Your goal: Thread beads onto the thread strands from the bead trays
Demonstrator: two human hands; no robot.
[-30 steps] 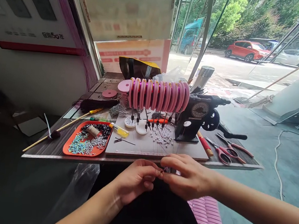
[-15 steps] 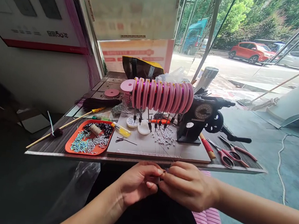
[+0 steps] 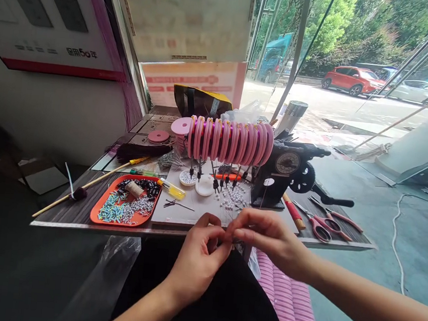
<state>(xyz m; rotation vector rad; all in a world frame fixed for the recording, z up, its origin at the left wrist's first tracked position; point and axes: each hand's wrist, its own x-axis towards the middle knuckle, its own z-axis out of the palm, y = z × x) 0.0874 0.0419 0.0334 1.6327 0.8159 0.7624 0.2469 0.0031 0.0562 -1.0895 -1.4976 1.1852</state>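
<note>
My left hand (image 3: 201, 257) is closed in a pinch in front of the board's near edge, its fingertips meeting those of my right hand (image 3: 263, 233). The right hand is also pinched shut, thumb against forefinger. What they hold between the fingertips is too small and hidden to name. Fine dark threads seem to run near the fingers. Just beyond lie loose white beads (image 3: 235, 199) on a pale board (image 3: 166, 217). Above them is a row of pink ringed spools (image 3: 231, 142) with dark weighted threads hanging down, beside a black hand-cranked machine (image 3: 272, 189).
An orange tray (image 3: 94, 212) of beads is at left, near a yellow-handled tool (image 3: 173, 190) and a wooden stick (image 3: 53, 204). White dishes (image 3: 204, 186) stand under the spools. Pink-handled scissors (image 3: 321, 229) and pliers (image 3: 344, 219) lie at right.
Both hands have moved up towards the board, fingertips still together. My right hand has turned so its thumb and forefinger show; my left hand has turned its back more upward.
</note>
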